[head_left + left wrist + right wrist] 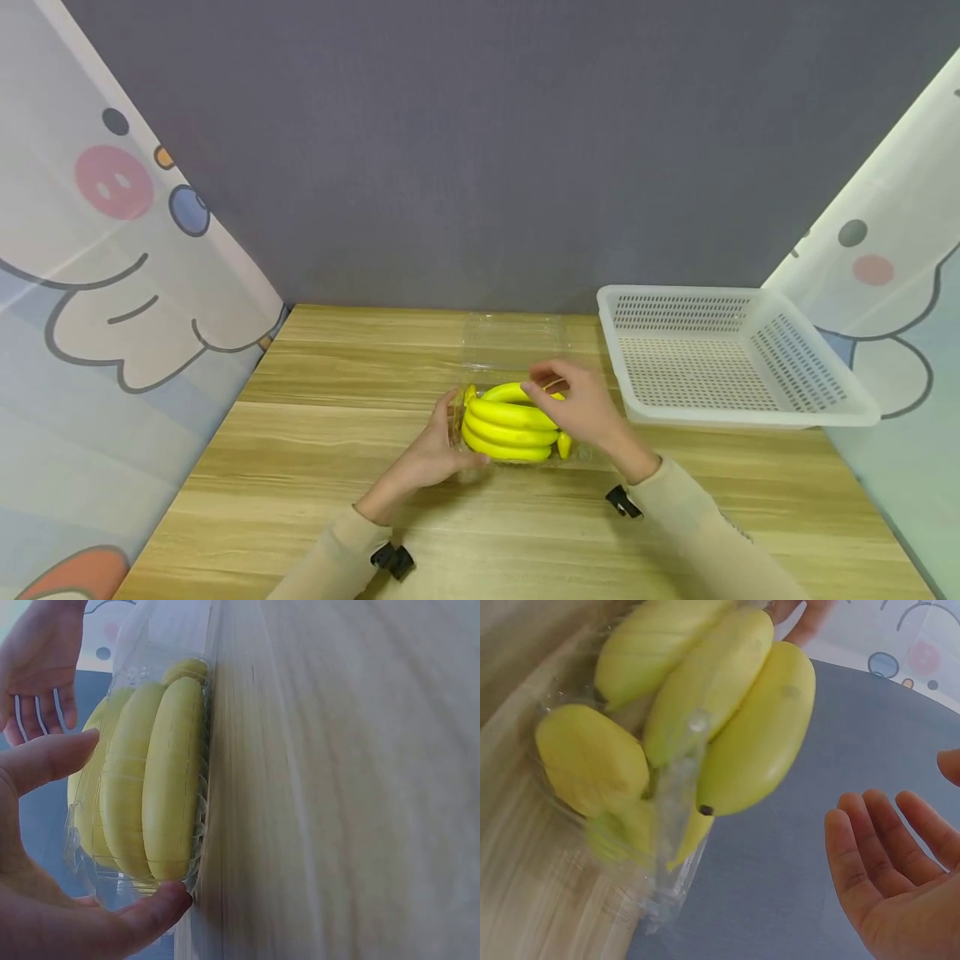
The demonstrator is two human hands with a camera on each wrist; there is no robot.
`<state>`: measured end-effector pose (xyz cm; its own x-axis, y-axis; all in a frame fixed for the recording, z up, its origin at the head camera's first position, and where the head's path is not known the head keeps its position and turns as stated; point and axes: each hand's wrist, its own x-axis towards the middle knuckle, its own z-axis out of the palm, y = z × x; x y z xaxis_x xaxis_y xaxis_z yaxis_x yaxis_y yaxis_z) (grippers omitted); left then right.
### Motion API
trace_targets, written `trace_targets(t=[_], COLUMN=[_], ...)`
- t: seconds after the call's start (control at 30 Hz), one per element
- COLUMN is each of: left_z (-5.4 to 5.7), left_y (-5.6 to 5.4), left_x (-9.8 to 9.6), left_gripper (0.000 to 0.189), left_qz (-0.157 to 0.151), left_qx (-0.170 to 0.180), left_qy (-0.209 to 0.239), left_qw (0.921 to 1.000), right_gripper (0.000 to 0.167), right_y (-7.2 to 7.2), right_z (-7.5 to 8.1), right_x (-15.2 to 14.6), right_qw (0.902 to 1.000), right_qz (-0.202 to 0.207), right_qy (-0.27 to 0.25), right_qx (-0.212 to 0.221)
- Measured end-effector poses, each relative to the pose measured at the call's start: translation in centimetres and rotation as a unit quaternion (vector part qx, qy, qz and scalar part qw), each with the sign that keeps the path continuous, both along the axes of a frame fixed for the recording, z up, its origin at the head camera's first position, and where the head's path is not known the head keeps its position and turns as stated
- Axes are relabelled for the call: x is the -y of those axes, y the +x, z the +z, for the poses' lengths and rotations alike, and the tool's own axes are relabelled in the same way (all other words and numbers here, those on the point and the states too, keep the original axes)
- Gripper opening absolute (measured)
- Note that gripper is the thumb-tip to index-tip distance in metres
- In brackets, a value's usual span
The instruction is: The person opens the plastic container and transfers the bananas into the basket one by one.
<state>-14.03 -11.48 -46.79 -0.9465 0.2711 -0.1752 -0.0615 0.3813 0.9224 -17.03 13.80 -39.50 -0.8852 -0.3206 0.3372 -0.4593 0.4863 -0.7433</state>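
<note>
Several yellow bananas point(512, 435) lie packed in a clear plastic clamshell box point(581, 454), whose see-through lid point(513, 342) is folded back flat on the far side. At the box's left end my left hand point(431, 450) holds the corner, thumb along the front and fingers round the end. Its fingertips point(169, 900) touch the plastic low by the table. Over the right end of the bananas hovers my right hand point(577, 404), fingers bent loosely. In the right wrist view this hand point(907, 877) is apart from the bananas point(757, 742), with nothing in it.
A white perforated plastic basket point(750, 417) stands at the back right of the wooden table point(300, 442). Behind the table rises a dark grey panel point(480, 150), with cartoon-printed curtains point(67, 317) at both sides.
</note>
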Motion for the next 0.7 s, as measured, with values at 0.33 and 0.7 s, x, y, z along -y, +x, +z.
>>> trace_targets(t=[0.33, 0.7], left_z=[0.0, 0.0], left_y=[0.1, -0.1], left_x=[-0.1, -0.1], left_gripper=[0.123, 0.123], left_qz=[-0.001, 0.000], left_qx=[0.001, -0.003], left_qy=[0.003, -0.012], left_qw=[1.0000, 0.9999], right_gripper=[0.029, 0.029], right_y=[0.3, 0.5], right_z=[-0.9, -2.1], right_x=[0.6, 1.2], right_qw=[0.9995, 0.9985], right_qz=[0.009, 0.025], right_qy=[0.027, 0.048], right_qx=[0.014, -0.001])
